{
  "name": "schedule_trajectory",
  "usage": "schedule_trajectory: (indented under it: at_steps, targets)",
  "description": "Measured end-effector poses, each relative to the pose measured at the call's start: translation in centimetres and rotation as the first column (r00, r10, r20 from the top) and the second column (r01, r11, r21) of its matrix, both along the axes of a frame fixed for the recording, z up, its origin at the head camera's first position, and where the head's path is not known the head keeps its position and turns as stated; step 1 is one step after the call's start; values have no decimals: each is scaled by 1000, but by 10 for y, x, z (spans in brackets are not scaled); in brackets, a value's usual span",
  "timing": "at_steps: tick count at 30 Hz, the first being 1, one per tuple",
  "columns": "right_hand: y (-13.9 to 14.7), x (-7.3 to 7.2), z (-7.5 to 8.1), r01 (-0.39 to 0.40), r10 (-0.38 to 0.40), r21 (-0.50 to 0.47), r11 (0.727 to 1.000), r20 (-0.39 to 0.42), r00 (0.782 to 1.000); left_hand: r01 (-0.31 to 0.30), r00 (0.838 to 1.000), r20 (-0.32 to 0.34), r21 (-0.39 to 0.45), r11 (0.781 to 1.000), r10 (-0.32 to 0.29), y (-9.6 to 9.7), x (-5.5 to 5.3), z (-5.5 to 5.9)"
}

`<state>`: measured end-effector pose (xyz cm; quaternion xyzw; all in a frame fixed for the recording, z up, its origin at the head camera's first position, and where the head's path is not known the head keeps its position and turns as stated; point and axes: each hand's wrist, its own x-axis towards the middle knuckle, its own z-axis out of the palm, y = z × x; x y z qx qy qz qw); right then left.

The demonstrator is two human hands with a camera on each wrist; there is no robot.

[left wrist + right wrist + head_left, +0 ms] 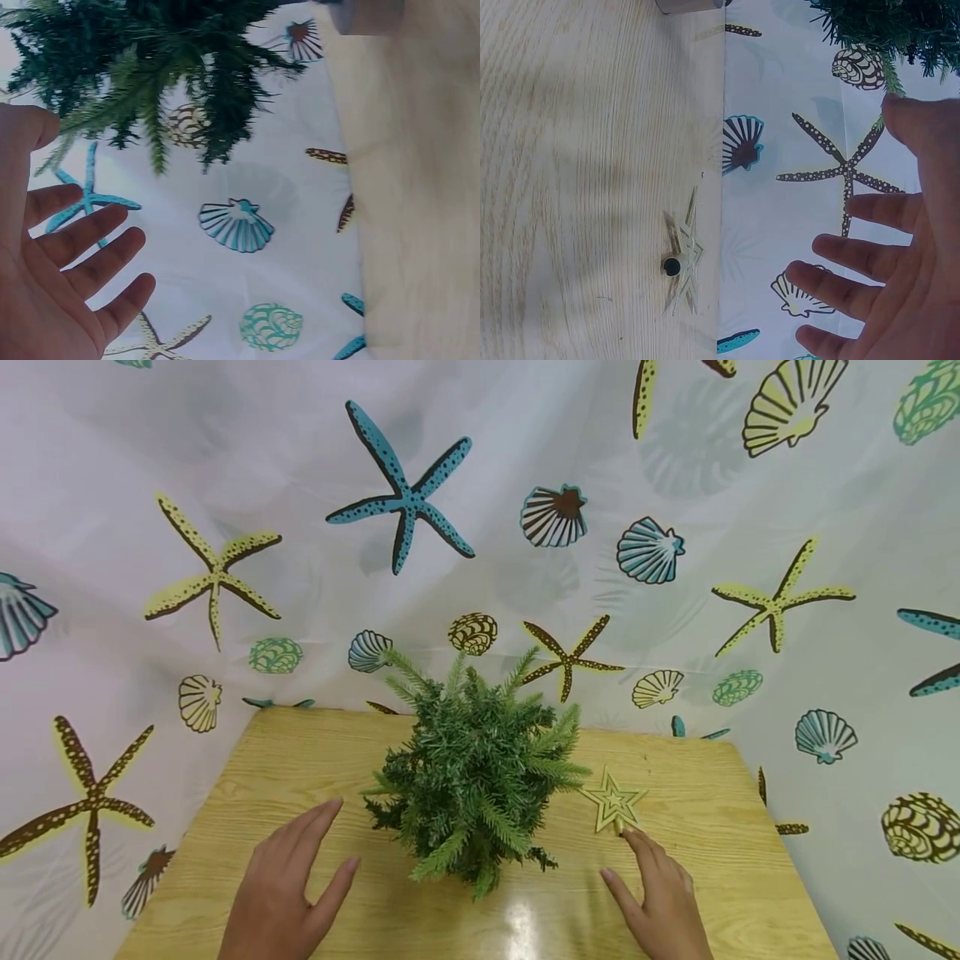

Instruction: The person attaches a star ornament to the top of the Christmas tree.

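Observation:
A small artificial Christmas tree [480, 768] stands upright mid-table, its green branches spread wide. My left hand [277, 881] hovers to its left, fingers extended and thumb apart, holding nothing. On the other side, my right hand [663, 897] is likewise spread and empty. A gold star tree topper [613, 800] lies to the right of the tree; in the head view my right fingertips overlap its lower end. The right wrist view shows this star [684, 262] on the table, apart from the fingers, with its dark round socket opening facing the camera.
Under the branches, part of the tree's round base [367, 16] shows in the left wrist view. The light wooden table [300, 752] ends at a white curtain [480, 585] printed with starfish and shells, which hangs behind it and along both sides.

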<state>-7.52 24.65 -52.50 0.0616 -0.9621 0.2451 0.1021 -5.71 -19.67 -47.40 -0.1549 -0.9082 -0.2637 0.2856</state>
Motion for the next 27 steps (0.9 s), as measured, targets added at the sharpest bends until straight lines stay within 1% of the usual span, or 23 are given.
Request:
schedule_trajectory:
  at_steps: [5, 11, 12, 16, 21, 24, 27]
  targets:
    - [1, 0, 3, 16, -16, 2, 1000, 15, 1000, -14, 1000, -10, 47, 999, 15, 6, 0, 20]
    - [3, -1, 2, 25, -25, -6, 1000, 15, 1000, -30, 998, -44, 86, 996, 34, 14, -2, 40]
    - [3, -2, 1, 24, -24, -6, 1000, 15, 1000, -29, 998, -56, 95, 995, 34, 15, -2, 43]
    - [3, -2, 1, 31, -30, -14, 999, 32, 999, -25, 997, -70, 133, 991, 34, 21, -5, 56]
    - [4, -3, 2, 37, -35, -26, 999, 47, 998, -2, 998, -69, 158, 987, 13, 30, -11, 73]
    - [4, -3, 3, 29, -28, -32, 999, 31, 999, 18, 997, -73, 161, 987, -7, 37, -15, 81]
    - [5, -3, 2, 23, -22, -32, 999, 15, 1000, 44, 995, -95, 160, 986, -29, 45, -20, 88]
